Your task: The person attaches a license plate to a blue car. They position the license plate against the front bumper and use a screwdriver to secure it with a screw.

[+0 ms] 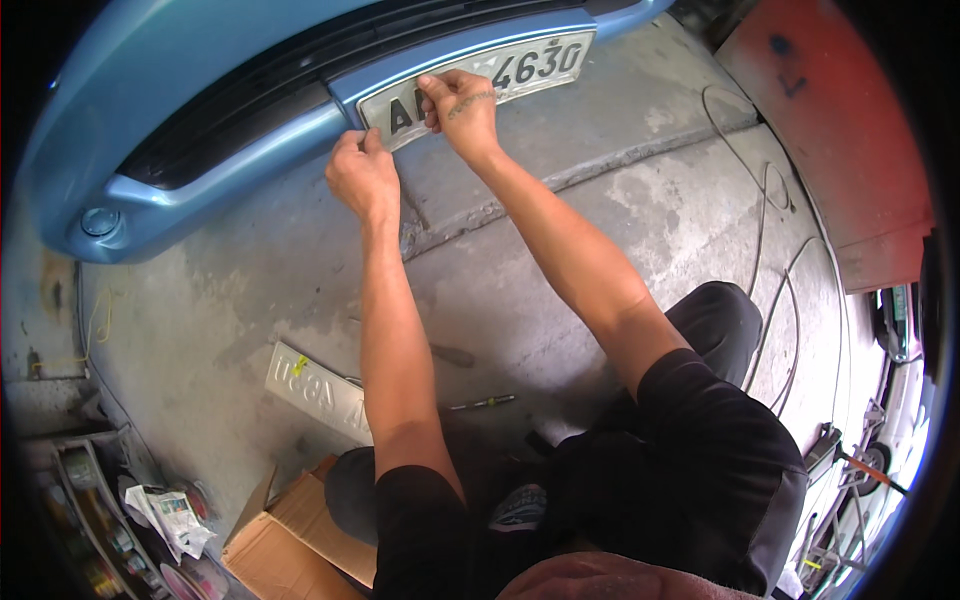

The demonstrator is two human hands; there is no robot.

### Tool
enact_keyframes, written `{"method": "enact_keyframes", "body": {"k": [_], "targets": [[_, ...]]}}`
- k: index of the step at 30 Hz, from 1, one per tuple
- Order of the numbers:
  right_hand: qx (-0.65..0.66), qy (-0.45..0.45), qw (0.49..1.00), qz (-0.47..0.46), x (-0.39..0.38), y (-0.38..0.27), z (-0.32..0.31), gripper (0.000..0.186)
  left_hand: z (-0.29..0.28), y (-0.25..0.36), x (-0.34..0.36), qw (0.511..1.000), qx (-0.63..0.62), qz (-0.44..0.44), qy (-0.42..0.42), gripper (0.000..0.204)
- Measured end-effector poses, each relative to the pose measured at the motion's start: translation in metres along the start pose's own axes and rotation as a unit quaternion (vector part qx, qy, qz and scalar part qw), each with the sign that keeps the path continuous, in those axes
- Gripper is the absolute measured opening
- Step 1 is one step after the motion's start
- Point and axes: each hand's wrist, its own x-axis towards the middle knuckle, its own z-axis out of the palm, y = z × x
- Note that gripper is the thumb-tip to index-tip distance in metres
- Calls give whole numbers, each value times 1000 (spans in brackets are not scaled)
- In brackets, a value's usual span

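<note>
A white license plate (548,68) with dark raised characters lies against the bumper of a blue car (225,55). At the plate's lower left corner, my left hand (362,178) is closed, its thumb and curled fingers gripping the edge. My right hand (465,108) is over the plate's face, left of its middle, and covers some of the characters. Its fingers are pinched together near the plate's upper part; whatever they may hold is hidden. Beneath my left forearm, a second license plate (318,395) rests on the floor with its back side up, partly covered by the arm.
A screwdriver (484,403) lies on the concrete floor near my knees. An open cardboard box (285,545) stands at lower left, beside a rack of spools and cans (100,505). Cables (768,190) trail along the right by a red panel (830,140).
</note>
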Motion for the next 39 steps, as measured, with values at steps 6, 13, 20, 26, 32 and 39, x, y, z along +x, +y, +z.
{"method": "enact_keyframes", "body": {"k": [6,13,20,26,32,39], "targets": [[-51,64,991,-103,-2,3,6,15,1,2,1,1000,-5,-5,-9,20],[-186,86,940,-271,-2,20,2,11,-1,2,-1,1000,-7,-4,-13,20],[-182,80,954,-225,-3,22,5,14,-2,1,-1,1000,-11,-22,-12,21],[-261,92,925,-261,1,29,4,17,-2,3,-1,1000,-12,-22,-15,21],[-168,66,975,-132,-3,15,7,19,-1,0,-3,1000,-12,-8,7,21],[-45,27,997,-53,4,10,-2,20,12,21,-11,980,-182,-67,-48,24]]}}
